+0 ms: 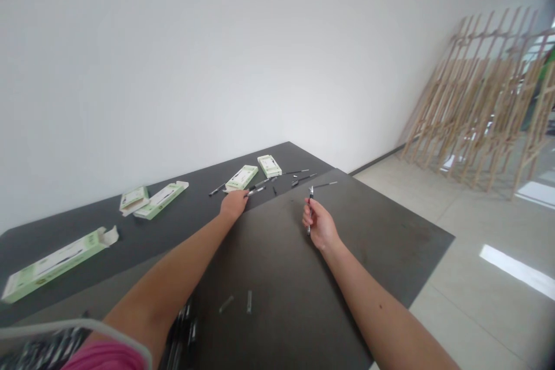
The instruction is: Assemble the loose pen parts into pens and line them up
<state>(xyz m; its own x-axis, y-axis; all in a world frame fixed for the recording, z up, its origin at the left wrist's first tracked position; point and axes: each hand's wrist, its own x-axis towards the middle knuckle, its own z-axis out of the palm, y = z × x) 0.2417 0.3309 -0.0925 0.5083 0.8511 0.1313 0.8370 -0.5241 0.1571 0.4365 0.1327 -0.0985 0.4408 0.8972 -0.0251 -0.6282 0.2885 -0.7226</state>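
Note:
My right hand [321, 224] is closed around a pen [311, 199], held upright over the table with its metallic end above the fingers. Farther left, my left hand [234, 206] reaches across to the back of the table. Its fingers are bent together at the end of a clear pen part [257, 191]; the grip itself is partly hidden. Just beyond that hand lies a white-and-green pen box [241, 177], with another pen box [269, 166] behind it. Thin refills [326, 184] and small dark pieces [274, 190] are scattered between my hands.
More opened boxes [161, 201] lie at the left, one long box [58, 263] nearest me. Two small clear pieces [249, 302] rest in front. Several dark pens [181, 332] lie beneath my left arm. A white wall [217, 69] stands behind the table; wooden easels [477, 104] lean at right.

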